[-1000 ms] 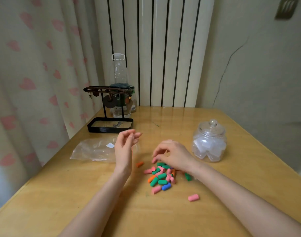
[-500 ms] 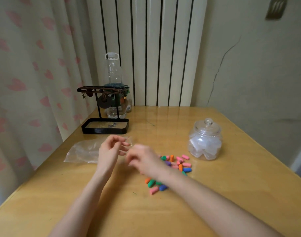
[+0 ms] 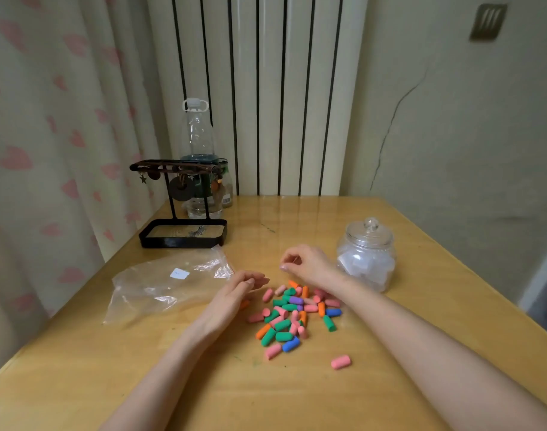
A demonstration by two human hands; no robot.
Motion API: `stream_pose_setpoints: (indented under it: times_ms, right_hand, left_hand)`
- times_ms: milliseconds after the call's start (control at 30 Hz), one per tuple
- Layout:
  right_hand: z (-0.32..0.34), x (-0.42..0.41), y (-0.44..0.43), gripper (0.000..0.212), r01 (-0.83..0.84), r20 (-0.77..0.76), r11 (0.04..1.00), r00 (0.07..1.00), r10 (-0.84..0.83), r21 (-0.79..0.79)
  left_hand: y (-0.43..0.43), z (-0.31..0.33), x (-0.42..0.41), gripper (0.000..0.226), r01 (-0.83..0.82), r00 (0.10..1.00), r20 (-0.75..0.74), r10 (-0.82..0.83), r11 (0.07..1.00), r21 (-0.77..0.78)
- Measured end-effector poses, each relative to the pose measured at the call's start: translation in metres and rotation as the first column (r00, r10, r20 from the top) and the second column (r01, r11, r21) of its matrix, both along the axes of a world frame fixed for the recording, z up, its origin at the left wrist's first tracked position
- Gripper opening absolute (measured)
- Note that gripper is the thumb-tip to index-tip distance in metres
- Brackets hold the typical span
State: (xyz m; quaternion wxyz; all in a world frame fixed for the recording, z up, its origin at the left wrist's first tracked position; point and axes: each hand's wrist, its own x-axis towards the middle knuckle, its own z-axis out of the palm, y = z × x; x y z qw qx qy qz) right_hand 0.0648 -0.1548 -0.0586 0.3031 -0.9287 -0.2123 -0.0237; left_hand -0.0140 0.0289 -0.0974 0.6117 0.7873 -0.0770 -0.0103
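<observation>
- The pile of little capsule-shaped pieces [image 3: 292, 315] sits mid-table [image 3: 297, 399], between the two forearms. Mostly pink and green, some orange, a couple of blue ones and one purple near the top.
- They look soft and matte with rounded ends, and they lie every which way, some stacked on each other.
- One stray pink piece [image 3: 340, 361] lies apart from the pile, on the near right side.
- The left hand [image 3: 234, 293] is relaxed with its fingers stretched toward the pile, holding nothing, right at the edge of the clear plastic bag [image 3: 160, 287].
- The right hand [image 3: 306, 262] hovers at the far side of the pile, just beside the lidded glass jar [image 3: 367, 256]. Its fingers are curled in with thumb and fingertips together.
- Honestly can't tell whether it's pinching a piece, since the fingers cover that spot.
- An orange piece [image 3: 244, 304] pokes out from under the left hand, mostly covered.
- The right wrist hides the pile's back right corner.
- The white stuff in the jar is too blurry to identify.
</observation>
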Motion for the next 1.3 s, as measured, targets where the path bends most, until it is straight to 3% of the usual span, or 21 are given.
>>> stream_pose_setpoints:
  times_ms: [100, 167, 200, 233, 300, 367, 467, 600, 700, 800, 900, 1033, 1133, 1233, 1300]
  right_hand:
    - [0.023, -0.016, -0.016, 0.018, 0.056, 0.31, 0.991, 0.946, -0.092, 0.123]
    - [0.035, -0.021, -0.033, 0.029, 0.244, 0.62, 0.953, 0.724, -0.302, 0.178]
    - [0.041, -0.021, -0.044, 0.039, 0.382, 0.686, 0.906, 0.609, -0.397, 0.186]
    - [0.045, -0.018, -0.056, 0.054, 0.509, 0.667, 0.846, 0.577, -0.471, 0.158]
    - [0.048, -0.01, -0.078, 0.09, 0.639, 0.427, 0.769, 0.69, -0.584, 0.019]
    - [0.044, -0.006, -0.092, 0.106, 0.634, 0.139, 0.772, 0.769, -0.624, -0.041]
    - [0.035, -0.005, -0.099, 0.096, 0.579, 0.014, 0.815, 0.816, -0.579, -0.012]
    - [0.034, -0.008, -0.104, 0.074, 0.595, 0.059, 0.798, 0.797, -0.601, 0.098]
    - [0.05, -0.02, -0.104, 0.066, 0.579, 0.161, 0.754, 0.749, -0.642, 0.31]
    - [0.088, -0.038, -0.09, 0.076, 0.376, 0.105, 0.751, 0.857, -0.504, 0.543]
    - [0.1, -0.069, -0.049, 0.082, 0.191, -0.065, 0.733, 0.978, -0.197, 0.653]
    - [0.066, -0.094, 0.0, 0.073, 0.129, -0.034, 0.743, 0.989, -0.142, 0.657]
    - [0.056, -0.091, 0.016, 0.064, 0.088, 0.012, 0.715, 0.991, -0.133, 0.694]
    - [0.06, -0.089, 0.021, 0.053, -0.141, 0.213, 0.839, 0.977, 0.031, 0.526]
    - [0.071, -0.082, 0.01, 0.055, -0.306, 0.203, 0.863, 0.949, 0.242, 0.402]
  left_hand:
    - [0.001, 0.002, 0.0, 0.027, -0.014, 1.0, -0.011, 0.014, 1.0, -0.027]
    - [0.002, 0.001, 0.0, 0.026, -0.001, 1.0, 0.009, 0.001, 1.0, 0.003]
    - [0.001, 0.0, 0.0, 0.026, 0.002, 1.0, 0.024, -0.002, 1.0, 0.018]
    - [0.001, 0.0, 0.0, 0.025, 0.0, 0.999, 0.037, -0.001, 1.0, 0.026]
    - [0.001, 0.0, 0.0, 0.025, -0.006, 0.999, 0.048, 0.005, 1.0, 0.026]
    - [0.001, 0.002, -0.001, 0.026, -0.016, 0.998, 0.056, 0.013, 0.999, 0.041]
    - [0.002, 0.004, -0.003, 0.031, -0.005, 0.998, 0.06, 0.001, 0.998, 0.059]
    - [-0.002, 0.007, -0.011, 0.041, -0.029, 0.994, 0.108, 0.017, 0.993, 0.111]
    - [-0.016, 0.019, -0.022, 0.037, -0.072, 0.964, 0.265, 0.035, 0.988, 0.133]
    - [-0.032, 0.037, -0.03, 0.069, -0.014, 0.92, 0.39, 0.017, 1.0, -0.01]
    - [-0.042, 0.054, -0.032, 0.102, 0.049, 0.935, 0.352, 0.042, 0.968, -0.246]
    - [-0.042, 0.06, -0.04, 0.093, 0.006, 0.979, 0.165, 0.12, 0.792, -0.611]
    - [-0.035, 0.058, -0.042, 0.069, -0.045, 0.995, 0.033, 0.095, 0.711, -0.702]
    - [-0.022, 0.06, -0.038, 0.051, -0.142, 0.983, -0.185, -0.023, 0.553, -0.821]
    - [-0.012, 0.063, -0.035, 0.05, -0.14, 0.977, -0.205, -0.066, 0.529, -0.837]
